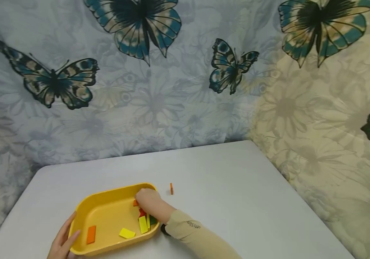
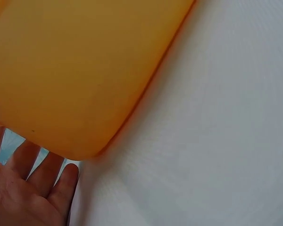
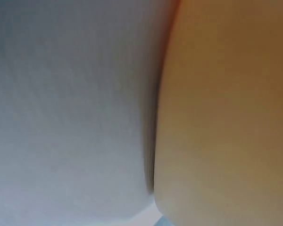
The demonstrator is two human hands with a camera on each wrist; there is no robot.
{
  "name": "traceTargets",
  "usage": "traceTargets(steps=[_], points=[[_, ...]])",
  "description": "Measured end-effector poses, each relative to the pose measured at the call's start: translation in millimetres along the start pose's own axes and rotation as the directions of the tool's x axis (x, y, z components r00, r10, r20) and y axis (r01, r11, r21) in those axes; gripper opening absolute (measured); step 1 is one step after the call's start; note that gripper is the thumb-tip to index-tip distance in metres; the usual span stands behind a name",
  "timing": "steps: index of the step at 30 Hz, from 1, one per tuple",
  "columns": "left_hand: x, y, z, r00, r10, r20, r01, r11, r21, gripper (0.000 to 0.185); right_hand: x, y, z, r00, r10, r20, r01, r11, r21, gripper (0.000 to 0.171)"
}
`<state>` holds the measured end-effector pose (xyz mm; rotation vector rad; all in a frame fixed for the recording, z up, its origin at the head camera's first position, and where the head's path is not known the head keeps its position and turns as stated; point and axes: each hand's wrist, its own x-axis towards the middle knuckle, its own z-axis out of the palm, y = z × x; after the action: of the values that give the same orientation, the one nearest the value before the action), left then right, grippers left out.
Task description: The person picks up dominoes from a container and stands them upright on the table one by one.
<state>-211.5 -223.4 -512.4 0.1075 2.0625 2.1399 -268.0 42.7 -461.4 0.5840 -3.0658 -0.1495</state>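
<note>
A yellow plastic tray (image 1: 107,248) sits on the white table with several small coloured blocks inside. My left hand (image 1: 62,239) holds its left end, the thumb at the rim and the fingers along the outer wall. In the left wrist view, the fingers of this hand (image 2: 35,188) lie against the tray's side (image 2: 85,94). My right hand (image 1: 149,200) reaches over the right end into the tray, its fingertips hidden. Below it are a red block (image 1: 142,212), a yellow block (image 1: 143,225) and a green block (image 1: 153,220). I cannot tell whether it holds one.
Inside the tray lie an orange block (image 1: 91,234) at the left and another yellow block (image 1: 127,233) near the front wall. One thin orange block (image 1: 171,189) stands on the table (image 1: 236,194) beyond the tray's right end. A butterfly-print cloth (image 1: 159,118) hangs behind the table.
</note>
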Motion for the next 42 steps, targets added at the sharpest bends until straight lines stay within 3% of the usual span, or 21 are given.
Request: traceTargets(steps=[2,4,7,10,11,13,15,18,20,24,27,31,39,42], points=[[5.0,9.9,4.5,1.0,-0.022,-0.021,0.025,0.992,0.126,0.069,-0.3,5.4,-0.8,1.0,0.003,-0.014,-0.002,0.999,0.033,0.014],[8.4,14.8,5.1,0.999,0.024,-0.023,-0.018,0.974,0.225,0.064,0.8,8.3,-1.1,1.0,0.001,-0.022,0.0,0.999,0.045,0.014],[8.0,17.0,5.2,0.997,0.075,-0.014,-0.069,0.967,0.244,0.059,3.3,12.3,-3.0,0.999,-0.041,-0.019,0.043,0.995,0.094,0.012],[4.0,17.4,6.5,0.998,0.054,-0.043,-0.042,0.97,0.239,0.06,6.3,16.6,-5.8,0.992,-0.126,-0.034,0.13,0.965,0.229,0.011],[2.0,17.6,6.7,0.998,0.045,-0.053,-0.032,0.973,0.231,0.061,7.3,18.3,-7.1,0.987,-0.154,-0.054,0.164,0.941,0.295,0.01],[-1.1,17.0,7.2,0.997,0.025,-0.07,-0.009,0.974,0.225,0.062,6.8,23.5,-8.4,0.978,-0.186,-0.095,0.209,0.861,0.463,0.01],[-2.0,15.7,8.3,0.997,0.022,-0.078,-0.004,0.974,0.228,0.062,3.8,30.7,-8.8,0.971,-0.184,-0.153,0.24,0.751,0.615,0.017],[-3.1,15.2,6.3,0.996,0.036,-0.08,-0.016,0.971,0.237,0.061,-3.7,42.7,-11.1,0.956,-0.162,-0.246,0.293,0.604,0.741,0.026],[-2.0,15.1,4.6,0.994,0.084,-0.076,-0.063,0.968,0.243,0.058,-8.7,54.2,-12.6,0.94,-0.125,-0.317,0.332,0.547,0.768,0.025],[2.4,13.1,2.6,0.98,0.19,-0.056,-0.171,0.954,0.245,0.053,-22.1,83.8,-18.5,0.897,-0.027,-0.441,0.398,0.485,0.779,0.024],[2.3,10.0,2.2,0.974,0.219,-0.051,-0.201,0.95,0.238,0.052,-38.6,101.2,-27.7,0.891,0.028,-0.453,0.39,0.461,0.797,0.025],[1.3,9.3,2.7,0.973,0.224,-0.059,-0.206,0.951,0.23,0.052,-53.5,119.4,-31.9,0.907,0.067,-0.417,0.34,0.469,0.815,0.025],[2.9,8.5,1.0,0.97,0.238,-0.057,-0.218,0.946,0.24,0.052,-43.1,154.6,14.4,0.95,0.096,-0.297,0.202,0.538,0.819,0.024],[4.3,5.9,0.8,0.973,0.226,-0.057,-0.205,0.947,0.246,0.052,-43.1,159.6,27.0,0.969,0.086,-0.232,0.152,0.534,0.832,0.023]])
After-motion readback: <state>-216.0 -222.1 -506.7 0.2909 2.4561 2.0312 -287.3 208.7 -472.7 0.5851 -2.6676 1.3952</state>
